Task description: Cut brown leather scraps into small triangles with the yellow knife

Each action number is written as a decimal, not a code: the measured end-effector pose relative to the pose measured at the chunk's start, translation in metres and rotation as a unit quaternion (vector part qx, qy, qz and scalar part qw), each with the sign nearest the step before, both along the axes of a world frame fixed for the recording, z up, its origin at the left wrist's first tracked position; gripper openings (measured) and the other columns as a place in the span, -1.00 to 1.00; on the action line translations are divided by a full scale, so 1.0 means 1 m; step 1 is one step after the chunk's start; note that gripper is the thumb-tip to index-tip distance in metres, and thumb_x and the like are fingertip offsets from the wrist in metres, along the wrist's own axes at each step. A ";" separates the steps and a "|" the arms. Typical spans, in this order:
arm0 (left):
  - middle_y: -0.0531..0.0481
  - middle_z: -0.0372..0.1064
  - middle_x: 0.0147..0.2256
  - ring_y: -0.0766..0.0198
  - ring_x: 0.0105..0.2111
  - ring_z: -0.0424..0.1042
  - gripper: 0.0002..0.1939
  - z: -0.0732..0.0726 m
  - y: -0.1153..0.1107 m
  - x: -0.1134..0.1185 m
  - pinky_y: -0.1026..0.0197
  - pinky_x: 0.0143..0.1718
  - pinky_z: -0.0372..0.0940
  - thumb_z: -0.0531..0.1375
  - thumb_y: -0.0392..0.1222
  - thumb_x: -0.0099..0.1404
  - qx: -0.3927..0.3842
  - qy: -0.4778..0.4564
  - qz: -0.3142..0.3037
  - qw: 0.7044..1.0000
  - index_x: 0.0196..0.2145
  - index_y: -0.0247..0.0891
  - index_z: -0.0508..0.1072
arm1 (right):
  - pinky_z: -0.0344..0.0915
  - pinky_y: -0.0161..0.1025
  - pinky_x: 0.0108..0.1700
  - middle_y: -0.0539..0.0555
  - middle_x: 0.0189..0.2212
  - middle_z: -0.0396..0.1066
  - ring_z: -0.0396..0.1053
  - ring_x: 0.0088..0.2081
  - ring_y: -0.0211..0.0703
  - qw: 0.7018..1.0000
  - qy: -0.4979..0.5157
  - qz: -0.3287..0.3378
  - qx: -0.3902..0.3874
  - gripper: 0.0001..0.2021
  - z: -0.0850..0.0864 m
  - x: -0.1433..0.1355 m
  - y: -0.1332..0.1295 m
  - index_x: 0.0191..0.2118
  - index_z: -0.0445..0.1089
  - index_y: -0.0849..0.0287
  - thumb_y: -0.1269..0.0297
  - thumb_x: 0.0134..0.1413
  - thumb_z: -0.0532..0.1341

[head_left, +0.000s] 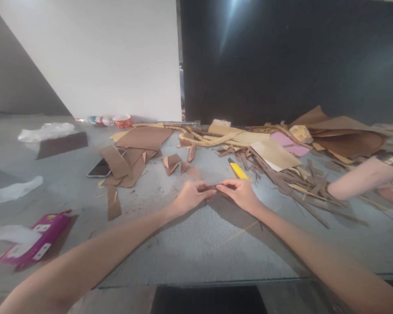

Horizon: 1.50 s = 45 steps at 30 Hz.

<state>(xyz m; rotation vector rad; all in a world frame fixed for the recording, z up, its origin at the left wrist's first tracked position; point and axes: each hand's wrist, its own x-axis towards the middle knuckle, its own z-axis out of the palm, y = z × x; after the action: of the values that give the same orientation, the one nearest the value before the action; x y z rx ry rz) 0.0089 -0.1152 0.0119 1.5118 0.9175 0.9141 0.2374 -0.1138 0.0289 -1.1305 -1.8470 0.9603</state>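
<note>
Both my hands meet over the middle of the table, pinching a thin strip of brown leather-like sheet (212, 187) between fingers and thumbs. My left hand (193, 195) is closed on the strip's left part, and my right hand (240, 195) on its right part. Most of the strip is hidden by my fingers. Just beyond my right hand lies a yellow utility knife (239, 170). Small folded brown pieces (171, 164) rest a little beyond my left hand.
Brown sheet scraps (131, 161) partly cover a phone (99, 169) at left. Many cut strips (291, 187) are heaped at right, near another person's arm (363, 176). A magenta packet (47, 235) lies front left; a paper cup (122, 121) stands behind. The table's front edge (183, 284) is close.
</note>
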 end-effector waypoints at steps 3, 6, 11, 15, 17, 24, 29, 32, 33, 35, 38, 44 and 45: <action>-0.10 0.64 -0.36 0.24 -0.40 0.57 -0.57 0.003 -0.001 -0.001 0.17 -0.27 0.48 0.43 0.20 0.31 -0.002 -0.002 -0.002 1.000 -0.25 -0.29 0.64 | 0.31 -0.22 -0.30 0.02 -0.43 0.57 0.45 -0.37 -0.11 1.000 0.002 0.000 -0.003 -0.66 0.000 -0.001 -0.001 -0.32 0.66 0.09 -0.06 0.30 0.33; -0.12 0.64 -0.37 0.22 -0.40 0.59 -0.55 0.006 -0.003 -0.001 0.17 -0.29 0.49 0.40 0.22 0.34 0.002 0.000 -0.001 1.000 -0.26 -0.30 0.65 | 0.32 -0.21 -0.30 0.03 -0.41 0.59 0.45 -0.36 -0.10 1.000 -0.006 -0.004 0.004 -0.64 -0.001 -0.001 -0.001 -0.31 0.66 0.09 -0.09 0.32 0.31; -0.14 0.65 -0.37 0.22 -0.41 0.59 -0.54 0.007 -0.004 -0.002 0.19 -0.31 0.49 0.37 0.22 0.38 0.004 0.012 0.007 1.000 -0.28 -0.31 0.66 | 0.33 -0.21 -0.30 0.03 -0.40 0.59 0.45 -0.35 -0.09 1.000 -0.020 -0.010 0.019 -0.61 -0.004 0.000 0.000 -0.28 0.67 0.09 -0.12 0.34 0.30; -0.14 0.63 -0.38 0.23 -0.43 0.58 -0.54 0.007 -0.004 -0.002 0.20 -0.32 0.48 0.34 0.21 0.41 0.005 0.024 0.016 1.000 -0.33 -0.30 0.66 | 0.33 -0.20 -0.28 0.03 -0.38 0.61 0.47 -0.33 -0.07 1.000 -0.011 -0.007 0.017 -0.62 -0.005 0.000 -0.001 -0.29 0.67 0.08 -0.11 0.35 0.29; -0.13 0.63 -0.39 0.23 -0.43 0.57 -0.53 0.008 -0.005 -0.002 0.20 -0.32 0.47 0.34 0.21 0.42 0.011 0.029 0.017 0.999 -0.35 -0.30 0.66 | 0.33 -0.19 -0.25 0.03 -0.35 0.62 0.48 -0.31 -0.06 1.000 -0.010 -0.005 0.018 -0.63 -0.004 0.000 -0.001 -0.29 0.67 0.07 -0.09 0.36 0.30; -0.08 0.61 -0.40 0.26 -0.42 0.55 -0.55 0.013 -0.006 -0.002 0.22 -0.30 0.44 0.34 0.21 0.40 0.008 0.033 -0.020 0.999 -0.36 -0.27 0.64 | 0.38 -0.16 -0.18 0.04 -0.35 0.63 0.52 -0.26 -0.01 1.000 0.001 0.007 0.009 -0.65 0.003 -0.003 -0.006 -0.30 0.66 0.07 -0.08 0.32 0.31; -0.06 0.57 -0.46 0.28 -0.46 0.52 -0.51 0.011 -0.004 -0.002 0.23 -0.34 0.42 0.30 0.23 0.44 0.012 0.042 -0.053 0.998 -0.39 -0.27 0.62 | 0.37 -0.18 -0.18 0.03 -0.37 0.61 0.51 -0.28 -0.04 1.000 -0.006 0.015 0.017 -0.65 0.003 -0.005 -0.007 -0.31 0.64 0.08 -0.06 0.33 0.30; -0.07 0.57 -0.46 0.30 -0.47 0.51 -0.49 0.010 -0.004 -0.003 0.24 -0.35 0.41 0.29 0.24 0.45 0.019 0.032 -0.049 0.998 -0.39 -0.29 0.62 | 0.32 -0.21 -0.25 0.02 -0.40 0.57 0.45 -0.33 -0.11 1.000 -0.004 0.016 0.009 -0.61 0.003 -0.005 -0.006 -0.34 0.60 0.10 -0.09 0.35 0.28; -0.08 0.58 -0.45 0.30 -0.47 0.51 -0.49 0.010 -0.004 -0.004 0.25 -0.36 0.41 0.29 0.24 0.45 0.021 0.028 -0.046 0.998 -0.38 -0.29 0.62 | 0.29 -0.22 -0.28 0.02 -0.42 0.54 0.42 -0.35 -0.13 1.000 -0.002 0.019 0.002 -0.60 0.003 -0.005 -0.006 -0.35 0.58 0.11 -0.11 0.35 0.28; -0.08 0.58 -0.43 0.30 -0.46 0.52 -0.50 0.011 -0.004 -0.004 0.26 -0.36 0.42 0.29 0.23 0.45 0.021 0.019 -0.041 0.999 -0.36 -0.30 0.63 | 0.22 -0.25 -0.34 0.00 -0.46 0.48 0.35 -0.40 -0.18 0.999 -0.002 0.031 -0.020 -0.56 0.003 -0.004 -0.005 -0.38 0.53 0.13 -0.16 0.30 0.32; -0.07 0.57 -0.43 0.31 -0.45 0.52 -0.51 0.012 -0.004 -0.005 0.27 -0.36 0.42 0.29 0.21 0.46 0.022 0.012 -0.043 0.999 -0.36 -0.31 0.62 | 0.17 -0.26 -0.40 -0.02 -0.51 0.44 0.31 -0.46 -0.20 0.996 -0.015 0.051 -0.065 -0.52 0.001 -0.003 -0.004 -0.40 0.51 0.15 -0.23 0.15 0.42; -0.11 0.61 -0.37 0.30 -0.43 0.54 -0.50 0.009 0.000 -0.005 0.27 -0.35 0.44 0.28 0.22 0.47 0.034 0.002 -0.040 0.999 -0.32 -0.32 0.64 | 0.29 -0.23 -0.40 0.09 -0.50 0.56 0.43 -0.48 -0.15 0.991 0.008 0.062 -0.121 -0.48 -0.001 -0.004 -0.001 -0.42 0.56 0.15 -0.27 0.19 0.38; -0.12 0.62 -0.37 0.29 -0.42 0.55 -0.50 0.007 0.000 -0.004 0.26 -0.34 0.45 0.28 0.23 0.47 0.030 -0.001 -0.040 0.999 -0.31 -0.32 0.65 | 0.29 -0.23 -0.41 0.10 -0.49 0.58 0.43 -0.49 -0.16 0.990 0.011 0.062 -0.125 -0.48 -0.001 -0.004 -0.001 -0.43 0.56 0.15 -0.28 0.19 0.37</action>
<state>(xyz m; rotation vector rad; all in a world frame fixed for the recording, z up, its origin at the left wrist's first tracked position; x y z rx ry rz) 0.0047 -0.1149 0.0194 1.5872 0.8283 0.8932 0.2334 -0.1145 0.0277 -1.1549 -1.8330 1.3011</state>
